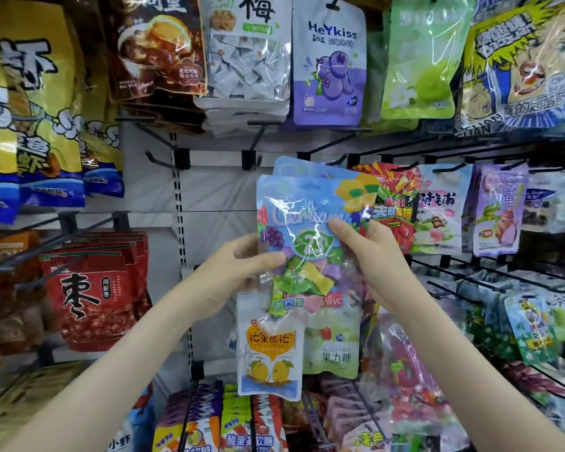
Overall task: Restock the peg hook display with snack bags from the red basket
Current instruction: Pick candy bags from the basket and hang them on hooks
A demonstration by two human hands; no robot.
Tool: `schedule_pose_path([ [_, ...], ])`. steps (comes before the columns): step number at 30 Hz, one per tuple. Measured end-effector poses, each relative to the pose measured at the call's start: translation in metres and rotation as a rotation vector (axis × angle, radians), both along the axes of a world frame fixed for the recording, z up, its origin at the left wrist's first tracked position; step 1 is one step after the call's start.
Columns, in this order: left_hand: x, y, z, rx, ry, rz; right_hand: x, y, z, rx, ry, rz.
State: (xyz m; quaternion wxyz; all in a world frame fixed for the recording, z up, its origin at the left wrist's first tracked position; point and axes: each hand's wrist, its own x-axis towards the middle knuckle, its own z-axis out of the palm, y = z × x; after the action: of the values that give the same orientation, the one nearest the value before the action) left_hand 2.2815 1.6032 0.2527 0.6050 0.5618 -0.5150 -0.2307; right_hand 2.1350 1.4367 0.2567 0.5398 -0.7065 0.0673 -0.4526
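— Fingers (271, 258) doing what?
— L hand (238, 272) & R hand (375, 256) both pinch blue candy bags (307, 220), mid-scene, held up near bare hook (253, 159) on far wall. Red bags (95, 288) hang at left.

— What reads clearly?
— "HeYkiss" on the purple bag (327, 70), top centre; "梅" on the white bag (247, 44) beside it.
— Lower?
— "VC" on the held bag (307, 203); "果力糖" on the green bag (335, 347); "枣" on the red bag (88, 288), left.

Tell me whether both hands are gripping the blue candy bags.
Yes, the left hand and right hand each grip the blue candy bags from opposite sides.
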Motion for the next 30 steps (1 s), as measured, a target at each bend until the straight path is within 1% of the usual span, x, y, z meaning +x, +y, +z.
schedule_pose_path([
  [3,-0.002,-0.002,-0.001,-0.016,0.112,-0.031,0.0,0.005,0.003,-0.011,0.004,0.039],
  [5,-0.006,-0.001,0.001,-0.02,0.148,-0.02,0.0,0.007,0.004,-0.052,0.032,0.023],
  [8,-0.007,-0.002,0.001,-0.062,0.157,0.029,0.0,0.006,0.002,-0.055,0.083,0.1],
  [10,-0.007,-0.001,0.0,-0.112,0.149,0.048,-0.003,0.009,0.002,-0.141,0.119,0.182],
  [12,-0.008,-0.001,-0.001,-0.144,0.125,0.044,-0.004,0.011,0.001,-0.192,0.155,0.189],
  [14,-0.01,-0.001,-0.003,-0.159,0.117,0.029,-0.004,0.008,-0.002,-0.123,0.177,0.127],
  [16,-0.011,-0.002,-0.004,-0.17,0.165,0.04,-0.005,0.004,-0.003,-0.03,0.17,0.134],
  [18,-0.01,-0.003,-0.005,-0.173,0.212,0.052,-0.009,-0.003,-0.003,0.017,0.121,0.145],
  [20,-0.01,-0.001,-0.006,-0.176,0.219,0.055,-0.014,-0.011,-0.003,0.069,0.069,0.125],
  [23,-0.007,0.001,-0.006,-0.159,0.265,0.028,-0.023,-0.017,-0.002,0.15,0.011,0.151],
  [24,-0.007,0.001,-0.006,-0.147,0.245,0.026,-0.024,-0.016,-0.001,0.167,0.005,0.169],
  [27,-0.016,0.001,-0.006,-0.103,0.104,0.107,-0.023,-0.008,-0.001,0.183,-0.027,0.243],
  [30,-0.023,0.0,-0.006,-0.051,0.103,0.107,-0.014,0.0,-0.003,0.125,0.006,0.151],
])
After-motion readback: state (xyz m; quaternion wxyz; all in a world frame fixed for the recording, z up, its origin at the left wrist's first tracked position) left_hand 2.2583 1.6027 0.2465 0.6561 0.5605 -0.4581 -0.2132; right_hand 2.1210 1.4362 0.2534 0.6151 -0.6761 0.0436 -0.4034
